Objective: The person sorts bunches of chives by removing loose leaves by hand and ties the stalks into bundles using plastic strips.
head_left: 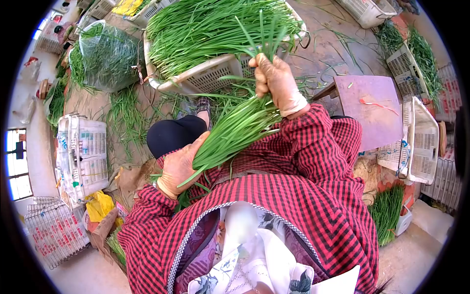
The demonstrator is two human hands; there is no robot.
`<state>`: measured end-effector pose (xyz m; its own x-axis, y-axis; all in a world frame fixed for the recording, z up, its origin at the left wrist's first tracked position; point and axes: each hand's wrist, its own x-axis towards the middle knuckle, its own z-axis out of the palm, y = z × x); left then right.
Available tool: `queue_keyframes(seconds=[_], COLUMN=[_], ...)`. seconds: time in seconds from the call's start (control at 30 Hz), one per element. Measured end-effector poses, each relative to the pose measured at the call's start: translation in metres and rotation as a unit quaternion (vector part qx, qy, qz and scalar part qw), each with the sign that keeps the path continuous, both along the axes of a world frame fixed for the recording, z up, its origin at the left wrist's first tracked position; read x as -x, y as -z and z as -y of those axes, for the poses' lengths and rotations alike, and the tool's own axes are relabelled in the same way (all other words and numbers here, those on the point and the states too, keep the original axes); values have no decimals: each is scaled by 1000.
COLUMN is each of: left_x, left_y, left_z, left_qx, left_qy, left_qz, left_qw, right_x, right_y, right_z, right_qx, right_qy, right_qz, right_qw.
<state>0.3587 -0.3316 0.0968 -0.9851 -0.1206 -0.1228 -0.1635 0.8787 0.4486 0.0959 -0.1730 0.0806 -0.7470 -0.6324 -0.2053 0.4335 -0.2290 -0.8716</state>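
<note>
My left hand [178, 169], in a thin glove, is wrapped round the lower side of a bundle of long green stalks [235, 130] that slants across my lap. My right hand [275, 82], gloved too, is closed on a few green stalks [267, 36] whose ends fan out above the fist. It sits just above the bundle's upper right end. Beyond my hands, a white plastic crate [196, 81] is heaped with green stalks [210, 34].
A clear bag of greens [110, 59] stands at upper left. White crates [83, 152] are at left, more crates [423, 142] at right. A small wooden table [367, 108] bears a red-and-white strip. Loose stalks [127, 115] litter the floor.
</note>
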Motion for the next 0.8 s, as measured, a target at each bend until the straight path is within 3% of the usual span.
queue_keyframes(seconds=[0.03, 0.17, 0.23, 0.43, 0.5, 0.57, 0.6, 0.67, 0.73, 0.77, 0.8], left_x=[1, 0, 0, -3, -5, -7, -10, -13, -13, -12, -10], left_y=[-2, -5, -14, -18, -20, -29, -27, -26, -25, -24, -24], left_z=[2, 9, 10, 17, 20, 25, 28, 32, 32, 32, 32], left_qx=[-1, 63, 119, 191, 220, 217, 228, 253, 279, 294, 309], left_qy=[2, -6, -9, 27, 41, 45, 49, 56, 64, 78, 93], left_qz=[-1, -37, 1, -60, -79, -93, -104, -101, -97, -97, -98], left_qw=[1000, 997, 993, 979, 971, 971, 967, 961, 953, 948, 942], right_x=[4, 32, 38, 42, 68, 91, 83, 53, 38, 33, 15], right_y=[-6, -16, -12, 4, 34, 68, 59, 15, -21, -12, -23], right_z=[-7, -30, -41, -68, -93, -116, -116, -109, -83, -70, -57], right_qx=[50, 52, 44, -36, -101, -306, -306, -438, -401, -336, -347], right_qy=[-9, 77, 73, 140, 167, 87, 86, -113, -208, -257, -280], right_qz=[35, -4, -24, -34, -77, -272, -272, -440, -425, -430, -467], right_qw=[998, 996, 996, 989, 978, 908, 908, 776, 785, 798, 764])
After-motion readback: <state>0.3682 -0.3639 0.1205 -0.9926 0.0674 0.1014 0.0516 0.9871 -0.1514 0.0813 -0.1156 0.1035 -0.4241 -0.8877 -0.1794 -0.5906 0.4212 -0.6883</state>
